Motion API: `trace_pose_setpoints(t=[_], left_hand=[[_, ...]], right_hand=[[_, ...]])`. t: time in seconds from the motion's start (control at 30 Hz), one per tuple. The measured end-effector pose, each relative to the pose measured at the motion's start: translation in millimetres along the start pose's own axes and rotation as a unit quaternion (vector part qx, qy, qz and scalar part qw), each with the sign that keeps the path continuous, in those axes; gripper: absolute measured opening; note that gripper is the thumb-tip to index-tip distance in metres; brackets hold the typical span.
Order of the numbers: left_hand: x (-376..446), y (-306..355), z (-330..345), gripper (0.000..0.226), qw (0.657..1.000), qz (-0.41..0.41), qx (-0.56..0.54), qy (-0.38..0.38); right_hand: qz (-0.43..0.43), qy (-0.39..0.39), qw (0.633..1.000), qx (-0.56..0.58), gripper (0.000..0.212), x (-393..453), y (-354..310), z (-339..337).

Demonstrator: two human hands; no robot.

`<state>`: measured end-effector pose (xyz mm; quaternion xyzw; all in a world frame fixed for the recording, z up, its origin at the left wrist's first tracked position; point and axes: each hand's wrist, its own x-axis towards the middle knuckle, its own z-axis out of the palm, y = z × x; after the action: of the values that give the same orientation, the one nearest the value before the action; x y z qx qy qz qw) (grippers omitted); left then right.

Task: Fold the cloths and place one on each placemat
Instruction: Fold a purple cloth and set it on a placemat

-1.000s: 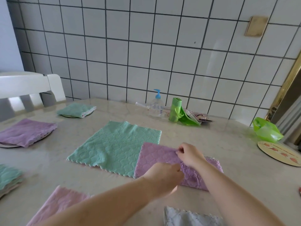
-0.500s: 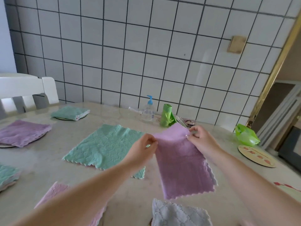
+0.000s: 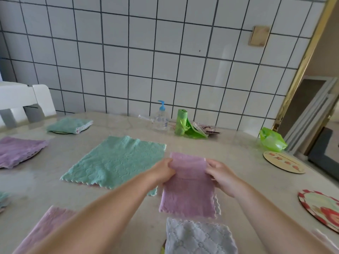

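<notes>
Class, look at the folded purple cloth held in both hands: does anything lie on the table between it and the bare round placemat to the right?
Nothing visible does. Both hands, left hand and right hand, pinch the purple cloth, and only bare table lies between it and the round placemat.

grey cloth (image 3: 200,237) cut off by bottom edge, red-rimmed placemat (image 3: 320,208) cropped at right, frame motion-blurred

i am at home, in a kitchen or dining corner: a white tiled wall (image 3: 128,61), a marble-look table (image 3: 229,153), a white wooden chair (image 3: 27,101), a pump bottle (image 3: 161,118) and round placemats (image 3: 283,162) show it.
</notes>
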<state>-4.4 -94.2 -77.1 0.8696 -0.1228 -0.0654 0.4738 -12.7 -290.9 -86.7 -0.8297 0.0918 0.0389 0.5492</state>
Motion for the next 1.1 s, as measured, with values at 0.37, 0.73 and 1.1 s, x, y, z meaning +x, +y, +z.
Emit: trace_pose_setpoints(t=[0.37,0.73,1.1], left_hand=[[-35,-44,-17,0.058,0.987,0.073,0.124,-0.069],[-67,-52,-1,0.019,0.953,0.189,0.234,-0.038],[-76,-44,2,0.015,0.967,0.146,0.204,0.029]], right_hand=[[-0.218,0.025,0.939,-0.264,0.031,-38,43,-25],[-0.313,-0.023,0.872,-0.375,0.017,-66,62,-18],[-0.213,0.061,0.940,-0.259,0.037,-77,54,-11]])
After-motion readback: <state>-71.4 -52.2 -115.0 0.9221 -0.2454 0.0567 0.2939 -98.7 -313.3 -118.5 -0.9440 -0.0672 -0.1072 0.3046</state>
